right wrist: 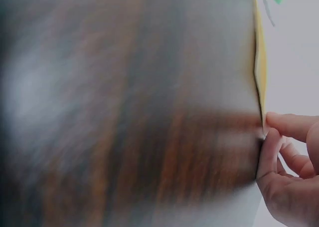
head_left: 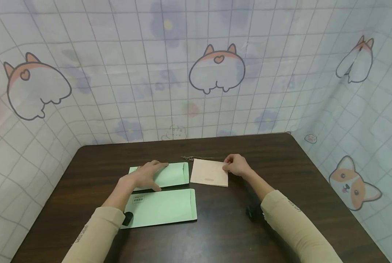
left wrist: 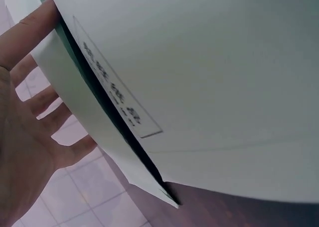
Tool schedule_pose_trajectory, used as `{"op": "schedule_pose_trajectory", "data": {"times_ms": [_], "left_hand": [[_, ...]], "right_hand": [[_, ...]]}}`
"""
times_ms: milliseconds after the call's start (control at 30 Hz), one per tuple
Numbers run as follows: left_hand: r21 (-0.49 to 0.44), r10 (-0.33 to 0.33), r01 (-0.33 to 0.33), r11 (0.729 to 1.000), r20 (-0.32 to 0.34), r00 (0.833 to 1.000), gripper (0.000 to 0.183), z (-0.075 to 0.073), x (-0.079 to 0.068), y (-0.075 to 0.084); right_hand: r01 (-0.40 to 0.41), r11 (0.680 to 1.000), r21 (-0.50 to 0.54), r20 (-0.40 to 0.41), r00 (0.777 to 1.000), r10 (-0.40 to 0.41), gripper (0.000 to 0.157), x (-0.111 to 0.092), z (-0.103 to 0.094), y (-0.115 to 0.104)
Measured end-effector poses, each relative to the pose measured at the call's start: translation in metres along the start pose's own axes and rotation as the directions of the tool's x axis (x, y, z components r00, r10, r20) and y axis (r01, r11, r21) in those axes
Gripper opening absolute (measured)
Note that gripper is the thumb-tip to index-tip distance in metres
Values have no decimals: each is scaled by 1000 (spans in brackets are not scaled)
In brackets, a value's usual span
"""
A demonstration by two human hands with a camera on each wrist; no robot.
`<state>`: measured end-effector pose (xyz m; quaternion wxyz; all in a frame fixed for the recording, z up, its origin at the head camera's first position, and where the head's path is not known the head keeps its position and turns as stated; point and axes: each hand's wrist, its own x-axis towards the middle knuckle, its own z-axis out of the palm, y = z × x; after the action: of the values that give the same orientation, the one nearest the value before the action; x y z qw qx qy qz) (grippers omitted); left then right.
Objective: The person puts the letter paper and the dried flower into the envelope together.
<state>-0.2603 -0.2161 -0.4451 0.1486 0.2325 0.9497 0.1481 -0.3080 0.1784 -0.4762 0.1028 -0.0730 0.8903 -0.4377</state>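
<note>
My left hand (head_left: 144, 175) rests on the upper green envelope (head_left: 174, 174), fingers spread over its left part and thumb by its near edge. A second, larger green envelope (head_left: 163, 208) lies just nearer, with a small printed box at its upper left. In the left wrist view this printed envelope (left wrist: 224, 87) fills most of the picture, the hand (left wrist: 30, 112) beside it. To the right lies a square cream card (head_left: 209, 172). Its right edge is pinched between thumb and fingers of my right hand (head_left: 238, 165). The right wrist view shows the fingertips (right wrist: 272, 119) right at the card's edge.
Just behind the cream card lies a thin dried sprig (head_left: 196, 158). The dark wooden table (head_left: 228, 226) reaches back to a tiled-pattern curtain (head_left: 133, 73) with cartoon dogs, which also hangs on both sides. A dark wrist camera (head_left: 254, 212) sits under the right sleeve.
</note>
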Motion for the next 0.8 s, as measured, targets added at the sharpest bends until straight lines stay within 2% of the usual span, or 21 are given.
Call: {"op": "schedule_pose_trajectory", "data": {"times_ms": [200, 367, 567, 800], "left_hand": [[-5, -13, 13, 1000, 4, 1000, 100, 5, 1, -2], [-28, -15, 15, 999, 25, 1000, 100, 10, 0, -4], [2, -24, 24, 1000, 20, 1000, 100, 5, -1, -3], [-1, -25, 25, 1000, 14, 1000, 100, 0, 0, 2]], "right_hand": [[12, 999, 36, 26, 1000, -13, 13, 0, 1, 3], [-9, 991, 132, 54, 999, 2, 18, 0, -1, 9], [-26, 976, 215, 4, 1000, 26, 23, -1, -3, 7], [3, 961, 278, 7, 1000, -5, 25, -3, -5, 2]]}}
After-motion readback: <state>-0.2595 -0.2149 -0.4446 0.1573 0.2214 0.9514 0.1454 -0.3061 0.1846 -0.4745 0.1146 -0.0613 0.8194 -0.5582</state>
